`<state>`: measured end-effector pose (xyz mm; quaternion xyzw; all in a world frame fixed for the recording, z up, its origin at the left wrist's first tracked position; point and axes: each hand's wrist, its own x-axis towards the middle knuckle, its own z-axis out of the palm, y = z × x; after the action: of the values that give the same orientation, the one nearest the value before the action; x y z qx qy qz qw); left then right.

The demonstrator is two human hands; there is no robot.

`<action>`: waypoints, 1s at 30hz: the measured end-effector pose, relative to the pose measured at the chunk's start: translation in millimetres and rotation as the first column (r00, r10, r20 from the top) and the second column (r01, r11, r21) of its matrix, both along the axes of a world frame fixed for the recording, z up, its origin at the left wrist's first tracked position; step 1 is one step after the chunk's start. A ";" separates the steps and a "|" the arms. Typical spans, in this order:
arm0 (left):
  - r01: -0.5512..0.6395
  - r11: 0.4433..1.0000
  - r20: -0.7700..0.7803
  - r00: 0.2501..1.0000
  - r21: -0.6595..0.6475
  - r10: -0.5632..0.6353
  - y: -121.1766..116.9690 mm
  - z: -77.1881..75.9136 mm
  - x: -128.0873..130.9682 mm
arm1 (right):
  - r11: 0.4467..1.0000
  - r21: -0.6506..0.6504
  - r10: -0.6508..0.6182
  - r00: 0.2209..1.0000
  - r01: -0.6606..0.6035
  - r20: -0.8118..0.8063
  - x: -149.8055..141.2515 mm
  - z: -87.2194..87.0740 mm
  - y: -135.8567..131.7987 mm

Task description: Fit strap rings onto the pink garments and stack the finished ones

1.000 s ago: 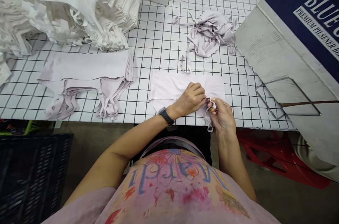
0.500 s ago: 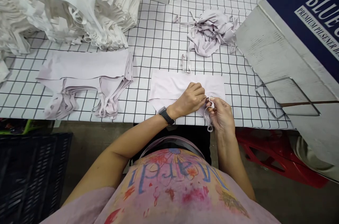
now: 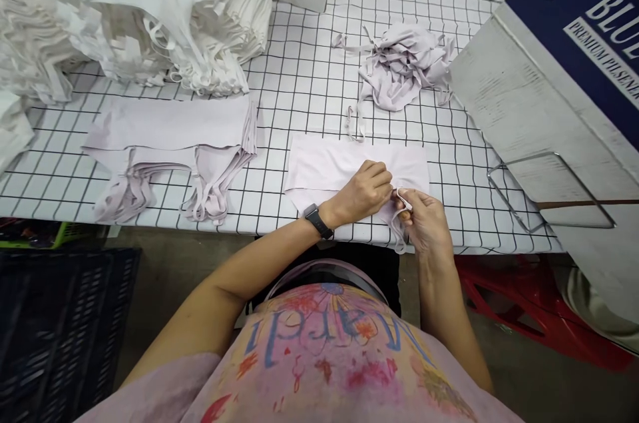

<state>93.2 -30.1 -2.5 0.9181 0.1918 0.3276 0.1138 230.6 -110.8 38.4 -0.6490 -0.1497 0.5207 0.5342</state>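
The table (image 3: 299,76) is the largest thing, its white cover ruled with a black grid. Taking the garment before the hands as the clock's centre, a heap of white garments (image 3: 224,10) fills 10 o'clock, a grey-white and navy cardboard box (image 3: 529,90) leans at 2 to 3, and a dark crate (image 3: 64,316) sits below table level at 8. A red plastic piece (image 3: 524,303) lies low at 4. At 9 o'clock is a neat lilac stack (image 3: 174,123), its straps hanging toward the table's near edge. The pale garment (image 3: 324,163) lies flat near that edge, its far side toward 12. A crumpled lilac pile (image 3: 394,63) rests at 1 o'clock, and a bent wire frame (image 3: 529,158) stands against the box at 3.

The right hand (image 3: 426,220) pinches a thin white strap (image 3: 400,233) between thumb and fingers, at the garment's 4 o'clock. The left hand (image 3: 367,191), wearing a black watch (image 3: 318,220), is curled nearly closed over the garment, fingertips beside the right's; they are hard to see, so I cannot tell what they grip.
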 end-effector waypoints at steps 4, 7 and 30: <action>-0.015 0.998 -0.019 1.000 0.057 0.016 -0.7 -0.4 0.4 | 0.999 -0.018 0.042 0.999 -0.042 -0.004 3.0 -0.1 0.9; -0.019 0.997 -0.032 0.999 0.070 0.021 -1.3 -0.5 0.1 | 0.998 -0.017 0.055 0.998 -0.055 0.014 2.5 -0.5 1.2; -0.066 0.988 -0.044 0.996 0.140 0.073 -5.2 3.0 0.5 | 0.998 0.057 0.031 0.996 -0.036 0.081 -5.3 -4.5 -3.7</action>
<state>93.7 -35.3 0.5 0.9243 0.2033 0.3213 0.0335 225.3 -114.4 33.9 -0.6508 -0.1972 0.4985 0.5377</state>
